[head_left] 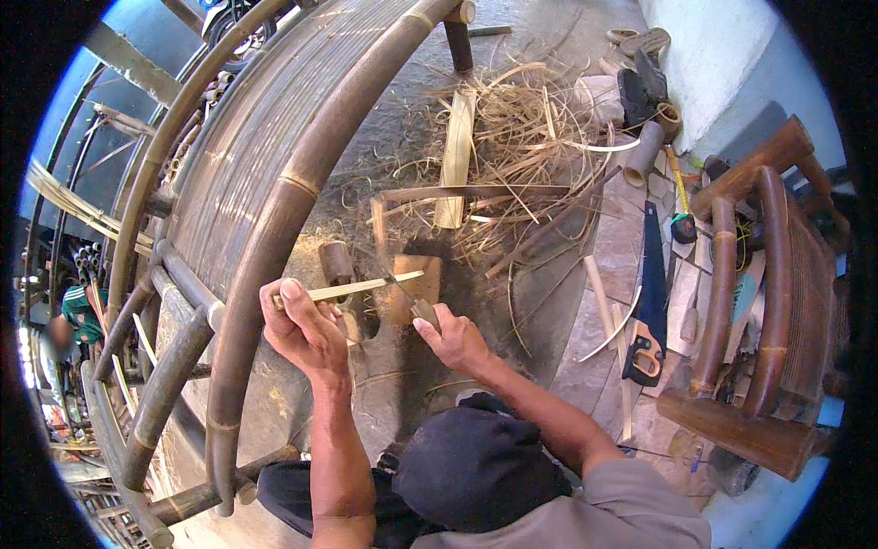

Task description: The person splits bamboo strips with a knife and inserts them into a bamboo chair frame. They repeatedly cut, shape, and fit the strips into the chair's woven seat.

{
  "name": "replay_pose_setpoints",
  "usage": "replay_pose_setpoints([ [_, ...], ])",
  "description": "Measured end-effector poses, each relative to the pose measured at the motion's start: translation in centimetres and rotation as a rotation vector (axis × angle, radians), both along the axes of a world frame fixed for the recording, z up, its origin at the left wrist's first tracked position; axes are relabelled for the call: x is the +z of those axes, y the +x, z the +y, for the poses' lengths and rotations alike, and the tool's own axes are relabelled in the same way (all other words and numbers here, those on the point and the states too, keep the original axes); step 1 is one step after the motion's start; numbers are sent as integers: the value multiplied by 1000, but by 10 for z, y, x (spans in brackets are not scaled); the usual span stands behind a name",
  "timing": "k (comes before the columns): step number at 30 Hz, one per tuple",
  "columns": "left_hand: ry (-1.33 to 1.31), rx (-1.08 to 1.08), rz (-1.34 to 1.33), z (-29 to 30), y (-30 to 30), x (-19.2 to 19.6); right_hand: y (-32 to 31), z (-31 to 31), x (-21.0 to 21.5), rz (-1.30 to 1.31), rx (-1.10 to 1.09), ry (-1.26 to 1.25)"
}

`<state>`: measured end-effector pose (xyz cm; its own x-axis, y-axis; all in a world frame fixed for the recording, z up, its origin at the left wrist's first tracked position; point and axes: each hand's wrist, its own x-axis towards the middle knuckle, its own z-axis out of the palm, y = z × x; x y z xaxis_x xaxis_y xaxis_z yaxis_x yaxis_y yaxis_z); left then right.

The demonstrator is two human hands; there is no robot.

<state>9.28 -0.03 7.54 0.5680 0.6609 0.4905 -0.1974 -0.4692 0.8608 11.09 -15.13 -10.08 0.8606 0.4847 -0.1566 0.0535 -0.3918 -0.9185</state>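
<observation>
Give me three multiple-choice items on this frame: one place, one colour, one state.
1. Where does the hand saw lie?
A. on the floor to the person's right
B. on the curved bamboo frame
C. in the left hand

2. What colour is the saw's blade?
A. red
B. blue
C. white

3. What does the left hand do with the bamboo strip?
A. hovers clear of it
B. grips it
C. presses it flat on the floor

Answers: 1 A, it rests on the tiles by the bamboo chair. 2 B, the blade shows blue. 3 B, the fingers close round the strip's end while the right hand holds a knife.
</observation>
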Motion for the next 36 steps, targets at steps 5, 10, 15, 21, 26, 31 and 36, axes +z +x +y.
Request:
replay_pose_setpoints([
  [5,88,129,40,0,13,-5,-2,-2,7,-90,131,236],
  [10,-9,192,-14,7,18,-4,17,-2,-16,-144,28,-192],
  [15,-17,68,-81,16,18,-7,13,-8,-35,-159,78,98],
  [21,-44,153,-58,22,21,-9,14,-22,-68,-11,77,-275],
  [26,-84,177,-75,25,20,-11,13,-36,-92,87,32,-491],
  [31,-107,86,-35,18,9,-24,0,-23,-26,-18,32,-44],
  [36,339,306,81,18,7,-39,-14,-1,17,-52,129,233],
])
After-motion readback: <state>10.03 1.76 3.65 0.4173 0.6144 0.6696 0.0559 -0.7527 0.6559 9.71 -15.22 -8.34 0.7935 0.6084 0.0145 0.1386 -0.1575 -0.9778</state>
